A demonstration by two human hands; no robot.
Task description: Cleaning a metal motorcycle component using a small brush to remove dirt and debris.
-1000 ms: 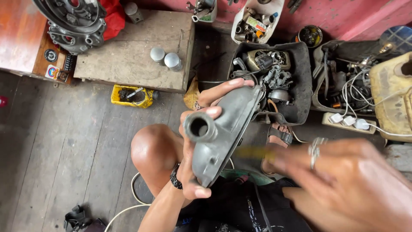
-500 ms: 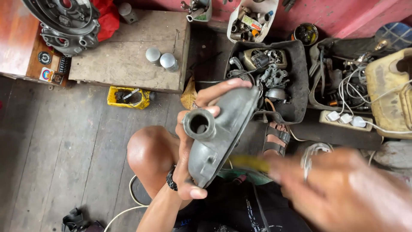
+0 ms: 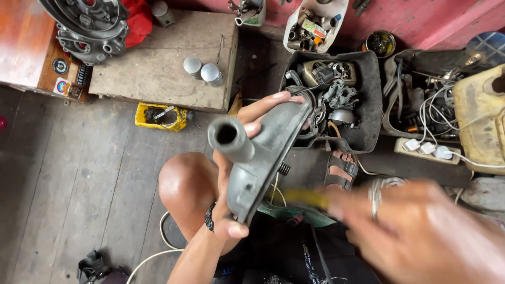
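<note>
Left hand (image 3: 236, 173) grips a grey cast-metal housing (image 3: 263, 158) at frame centre, fingers closed around its back edge, thumb pressed at the lower end near 6 o'clock and fingertips showing past the upper end near 12 o'clock. Housing is held tilted, its short open tube (image 3: 229, 138) pointing up toward the camera at 10 o'clock of the part. Right hand (image 3: 421, 231) sits at 4 o'clock of the housing, heavily blurred; it appears closed on a yellow-handled tool (image 3: 305, 198) whose tip lies just beside the housing's lower edge, but the finger grip cannot be told for certain. A ring shows on one finger.

Bare knee (image 3: 187, 186) lies at 8 o'clock, just beside the left wrist. Black tray of assorted metal parts (image 3: 371, 100) stands at 1 o'clock. Wooden block (image 3: 158, 68) at 11 o'clock carries two silver cylinders (image 3: 202, 70). Yellow container (image 3: 142, 114) rests on the plank floor at 10 o'clock. White power strip (image 3: 426, 149) lies at 3 o'clock.
</note>
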